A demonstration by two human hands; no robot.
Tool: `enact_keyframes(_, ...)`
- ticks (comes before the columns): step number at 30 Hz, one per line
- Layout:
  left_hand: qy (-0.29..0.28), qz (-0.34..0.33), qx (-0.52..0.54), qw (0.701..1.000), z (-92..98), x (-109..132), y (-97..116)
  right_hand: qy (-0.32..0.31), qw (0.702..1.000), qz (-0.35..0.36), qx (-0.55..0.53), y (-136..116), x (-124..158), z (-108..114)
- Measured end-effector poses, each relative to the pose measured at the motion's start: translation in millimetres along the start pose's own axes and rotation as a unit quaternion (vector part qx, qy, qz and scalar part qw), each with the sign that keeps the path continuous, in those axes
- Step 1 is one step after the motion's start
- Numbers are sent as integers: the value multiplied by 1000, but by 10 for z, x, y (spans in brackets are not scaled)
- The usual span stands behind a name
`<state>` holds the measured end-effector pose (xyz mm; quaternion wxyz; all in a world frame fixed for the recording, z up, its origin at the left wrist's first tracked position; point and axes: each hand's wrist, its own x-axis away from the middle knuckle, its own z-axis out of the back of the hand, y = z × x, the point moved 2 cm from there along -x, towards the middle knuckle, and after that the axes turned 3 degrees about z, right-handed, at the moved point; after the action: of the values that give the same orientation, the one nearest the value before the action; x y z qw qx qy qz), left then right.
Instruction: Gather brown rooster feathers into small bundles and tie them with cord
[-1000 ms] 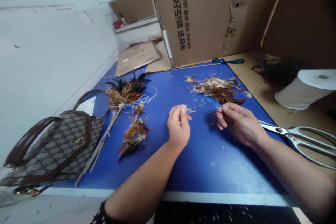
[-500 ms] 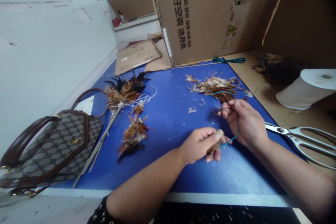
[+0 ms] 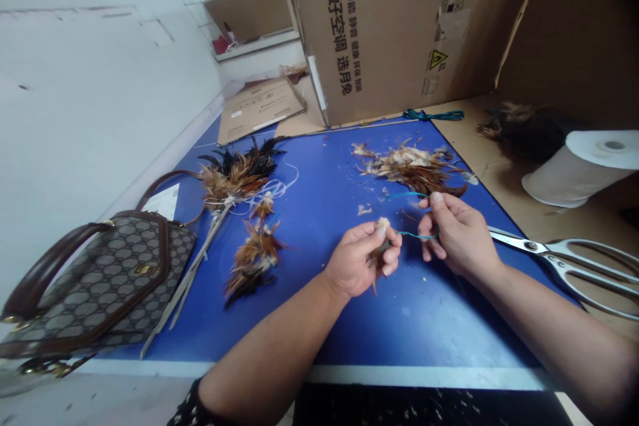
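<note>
My left hand point(image 3: 357, 258) is closed around a small bunch of brown feathers point(image 3: 378, 265), its pale root end poking up past the thumb. A thin teal string point(image 3: 412, 235) stretches from that bunch to my right hand point(image 3: 459, 233), which pinches it between thumb and forefinger. The string's loose end sticks out to the left above the fingers. Beyond my right hand lies a pile of loose brown and cream feathers point(image 3: 412, 163). Large scissors point(image 3: 536, 246) rest just right of that hand, partly hidden behind the wrist.
Small feather bunches point(image 3: 257, 246), a bigger feather bundle point(image 3: 237, 176) with sticks and white string lie left. A patterned handbag point(image 3: 100, 279) stands at the left edge. A white spool point(image 3: 579, 170) and dark feathers point(image 3: 524, 130) are right; a large carton point(image 3: 389, 33) stands behind.
My left hand has moved left and up with the feather bunch. The teal string, slack in a loop before, is now drawn out straighter between my hands.
</note>
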<state>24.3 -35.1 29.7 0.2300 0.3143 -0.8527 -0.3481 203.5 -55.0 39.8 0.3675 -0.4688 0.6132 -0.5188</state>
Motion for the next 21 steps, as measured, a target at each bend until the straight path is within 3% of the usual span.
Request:
enact_keyframes(8, 80, -70, 20, 994, 91, -29, 109, -113, 991, -68, -8, -29, 20, -12)
enact_keyframes(10, 104, -94, 29, 990, 141, -39, 186, -117, 990, -69, -22, -51, 13, 5)
enact_keyframes(17, 216, -189, 120, 951, 347, -76, 525, -43, 997, 10, -69, -309, -107, 220)
enact_keyframes(21, 278, -220, 157, 922, 476, -117, 574, 70, 987, 111, -97, -570, -236, 520)
